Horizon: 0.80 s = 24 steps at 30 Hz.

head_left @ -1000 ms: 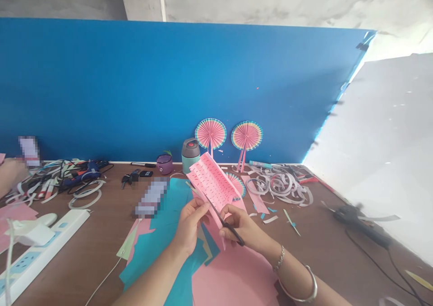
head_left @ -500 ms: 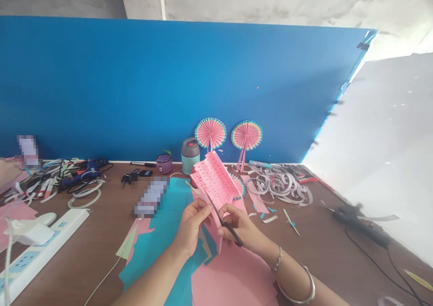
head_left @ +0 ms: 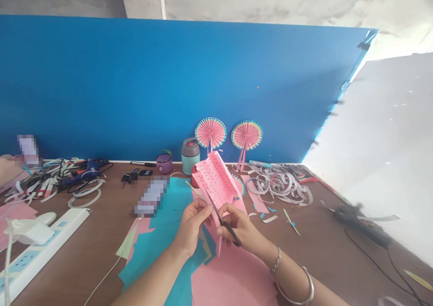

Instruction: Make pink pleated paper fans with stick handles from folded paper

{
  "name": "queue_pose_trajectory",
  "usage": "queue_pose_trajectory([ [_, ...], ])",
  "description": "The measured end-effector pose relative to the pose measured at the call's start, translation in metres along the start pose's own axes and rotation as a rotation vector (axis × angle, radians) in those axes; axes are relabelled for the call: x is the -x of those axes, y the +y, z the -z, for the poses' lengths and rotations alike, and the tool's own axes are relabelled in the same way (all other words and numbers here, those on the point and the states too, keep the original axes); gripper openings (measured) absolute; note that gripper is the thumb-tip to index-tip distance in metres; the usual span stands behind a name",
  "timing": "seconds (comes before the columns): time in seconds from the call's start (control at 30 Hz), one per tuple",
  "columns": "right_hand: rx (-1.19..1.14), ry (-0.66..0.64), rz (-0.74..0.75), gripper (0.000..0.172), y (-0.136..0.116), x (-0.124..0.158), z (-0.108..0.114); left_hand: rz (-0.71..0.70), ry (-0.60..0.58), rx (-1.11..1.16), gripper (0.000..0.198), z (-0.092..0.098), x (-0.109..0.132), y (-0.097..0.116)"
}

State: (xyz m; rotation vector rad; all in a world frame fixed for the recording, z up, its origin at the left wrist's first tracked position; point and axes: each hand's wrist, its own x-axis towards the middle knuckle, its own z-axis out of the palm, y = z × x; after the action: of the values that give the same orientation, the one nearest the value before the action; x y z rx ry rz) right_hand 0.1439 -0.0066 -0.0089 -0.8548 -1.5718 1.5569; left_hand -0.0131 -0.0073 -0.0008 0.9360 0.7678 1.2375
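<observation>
Between my two hands is a folded sheet of pink paper [head_left: 219, 180] dotted with rows of short dark marks. My left hand [head_left: 193, 222] pinches its lower left edge between thumb and fingers. In my right hand [head_left: 238, 227] is a pair of scissors [head_left: 230, 233] with dark handles, its blades lying along the paper's left side. Whether the blades are parted is hard to make out. Under my hands lie a pink sheet [head_left: 233, 279] and a blue sheet [head_left: 158, 247]. Two round pleated paper fans, the left one [head_left: 210, 134] and the right one [head_left: 246, 135], stand behind.
A teal flask [head_left: 191, 157] and a purple cup [head_left: 164, 163] stand along the blue partition [head_left: 135, 89]. Curled white strips [head_left: 280, 184] and paper scraps lie to the right. A white power strip [head_left: 47, 252] is at left, where another person's hand [head_left: 8, 168] shows.
The pink paper and the scissors have shifted very slightly, and the paper's lower tip hangs a little lower. Both hands keep nearly the same place.
</observation>
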Motion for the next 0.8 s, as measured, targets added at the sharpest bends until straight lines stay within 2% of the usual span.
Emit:
queue_pose_trajectory([
  [0.37,-0.015,0.054,-0.021,0.049,-0.003,0.001,-0.003,-0.003,-0.016,0.0,0.022,0.0,-0.001,0.0],
  [0.47,0.016,0.056,-0.038,0.043,-0.006,0.002,-0.004,-0.01,0.0,-0.004,0.022,0.0,-0.002,0.0],
  [0.7,0.117,0.002,-0.228,0.022,-0.015,0.005,-0.002,-0.044,0.087,0.01,0.021,0.001,-0.004,0.003],
  [0.8,0.146,-0.03,-0.249,0.017,-0.015,0.006,0.0,-0.055,0.088,0.023,0.023,0.002,-0.004,0.005],
])
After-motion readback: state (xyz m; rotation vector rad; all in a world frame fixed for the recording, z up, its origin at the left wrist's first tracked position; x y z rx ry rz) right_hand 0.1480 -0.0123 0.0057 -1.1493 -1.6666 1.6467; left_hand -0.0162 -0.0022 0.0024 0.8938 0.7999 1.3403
